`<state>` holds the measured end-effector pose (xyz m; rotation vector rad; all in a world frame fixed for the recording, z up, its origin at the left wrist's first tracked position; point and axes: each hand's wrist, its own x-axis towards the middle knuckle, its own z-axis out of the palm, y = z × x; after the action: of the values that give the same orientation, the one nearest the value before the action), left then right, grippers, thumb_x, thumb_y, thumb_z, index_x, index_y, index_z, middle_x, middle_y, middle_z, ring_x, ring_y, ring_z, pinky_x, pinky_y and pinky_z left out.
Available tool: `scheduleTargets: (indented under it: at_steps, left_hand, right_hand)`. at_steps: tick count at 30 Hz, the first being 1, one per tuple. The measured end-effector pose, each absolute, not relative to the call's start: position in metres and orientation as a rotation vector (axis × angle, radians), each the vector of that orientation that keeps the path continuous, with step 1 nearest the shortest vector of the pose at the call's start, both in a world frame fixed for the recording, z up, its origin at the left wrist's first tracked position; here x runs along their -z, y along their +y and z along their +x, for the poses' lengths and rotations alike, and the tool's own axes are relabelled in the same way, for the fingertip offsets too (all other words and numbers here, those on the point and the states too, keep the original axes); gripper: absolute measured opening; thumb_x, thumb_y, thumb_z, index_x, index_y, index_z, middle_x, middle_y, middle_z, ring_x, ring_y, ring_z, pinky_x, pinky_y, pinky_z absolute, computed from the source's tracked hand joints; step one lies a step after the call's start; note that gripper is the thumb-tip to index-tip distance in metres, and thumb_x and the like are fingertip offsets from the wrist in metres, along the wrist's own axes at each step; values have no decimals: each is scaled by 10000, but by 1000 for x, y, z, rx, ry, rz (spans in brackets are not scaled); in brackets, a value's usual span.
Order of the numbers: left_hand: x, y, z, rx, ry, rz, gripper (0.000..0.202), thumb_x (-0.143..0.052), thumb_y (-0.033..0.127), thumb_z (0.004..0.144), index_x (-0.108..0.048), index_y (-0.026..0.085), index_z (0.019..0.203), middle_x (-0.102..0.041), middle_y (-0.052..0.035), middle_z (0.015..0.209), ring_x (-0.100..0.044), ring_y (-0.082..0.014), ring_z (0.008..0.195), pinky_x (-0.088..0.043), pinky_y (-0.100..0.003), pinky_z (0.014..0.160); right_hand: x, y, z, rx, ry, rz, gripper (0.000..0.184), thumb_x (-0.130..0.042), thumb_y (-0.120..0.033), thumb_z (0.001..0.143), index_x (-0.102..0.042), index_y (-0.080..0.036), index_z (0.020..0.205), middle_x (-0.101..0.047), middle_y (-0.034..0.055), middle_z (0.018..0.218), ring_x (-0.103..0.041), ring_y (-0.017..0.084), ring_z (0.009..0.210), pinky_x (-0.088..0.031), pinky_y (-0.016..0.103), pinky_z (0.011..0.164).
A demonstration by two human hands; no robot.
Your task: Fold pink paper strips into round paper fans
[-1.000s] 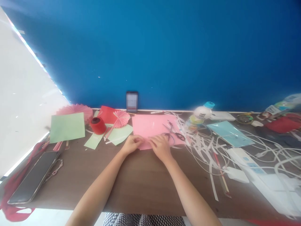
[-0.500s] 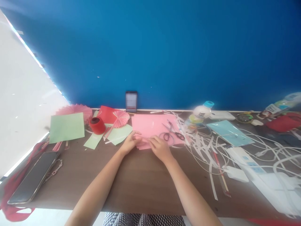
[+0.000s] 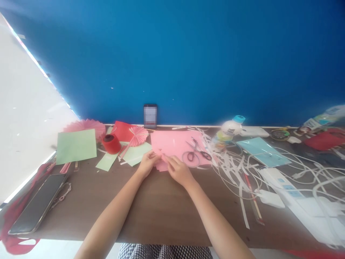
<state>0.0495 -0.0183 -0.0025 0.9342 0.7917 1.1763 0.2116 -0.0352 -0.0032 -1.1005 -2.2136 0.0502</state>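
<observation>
Just over the near edge of the pink paper sheets (image 3: 175,141), my left hand (image 3: 147,163) and my right hand (image 3: 181,172) work close together. Both hands are closed, fingertips pinching a small pink paper piece (image 3: 163,157). It blends with the sheets beneath, and its exact shape is hard to make out. Scissors (image 3: 196,149) with dark handles lie on the sheets, beyond my right hand. To the left of my left hand lie pale green paper (image 3: 137,154) and a pleated pink paper fan (image 3: 138,136).
A red spool (image 3: 111,144) stands at left, near a green sheet (image 3: 77,145). A large phone (image 3: 39,203) lies front left; a small one (image 3: 150,116) leans on the blue wall. At right are a bottle (image 3: 226,131), paper strips (image 3: 231,167), cables and a power strip (image 3: 285,187).
Both hands have shifted slightly left. The fingertips have changed position around the small pink paper piece, with my right hand a little lower. Everything else stays put.
</observation>
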Motion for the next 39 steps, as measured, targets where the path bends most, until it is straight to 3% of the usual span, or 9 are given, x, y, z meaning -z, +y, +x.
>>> scheduleTargets:
  at_steps: [6,17,23,30,36,39]
  left_hand:
    - [4,-16,52,-1231,821,853,541,-664,270,649,-480,119,1135,-659,-128,932,-608,-230,887,-443,-383,831]
    - [4,-16,53,-1251,907,899,355,-627,374,667,-595,105,896,-672,-119,881,-622,-237,849,-476,-400,794]
    - [5,-12,50,-1310,885,819,323,-619,366,685,-590,99,864,-663,-129,910,-625,-225,849,-465,-395,820]
    - [4,-10,45,-1313,803,684,268,-623,305,703,-582,94,862,-662,-135,898,-616,-220,890,-431,-380,887]
    - [8,-9,46,-1323,782,659,259,-616,293,713,-579,91,871,-654,-139,924,-608,-221,911,-431,-383,891]
    - [9,-8,47,-1340,784,623,232,-610,269,720,-581,97,873,-658,-129,908,-604,-214,920,-425,-377,903]
  right_hand:
    - [10,-36,205,-36,-2173,-1109,468,-310,-94,807,-442,-248,1228,-568,62,1081,-581,179,902,-504,290,750]
    - [9,-38,203,-66,-2230,-1080,530,-316,-73,801,-348,-272,1292,-517,62,1172,-567,187,960,-530,280,707]
    - [12,-35,206,-341,-2005,-1065,438,-362,-92,803,-507,-302,1158,-533,54,1051,-537,169,979,-486,332,824]
    - [6,-36,205,-767,-1706,-960,313,-482,-149,762,-614,-278,1014,-536,57,1055,-541,195,970,-561,298,641]
    - [2,-37,203,-1027,-1502,-956,227,-510,-231,766,-647,-247,946,-567,50,994,-592,111,608,-558,296,552]
    - [4,-34,203,-1116,-1404,-957,217,-521,-263,764,-658,-220,927,-579,50,955,-582,96,564,-541,272,539]
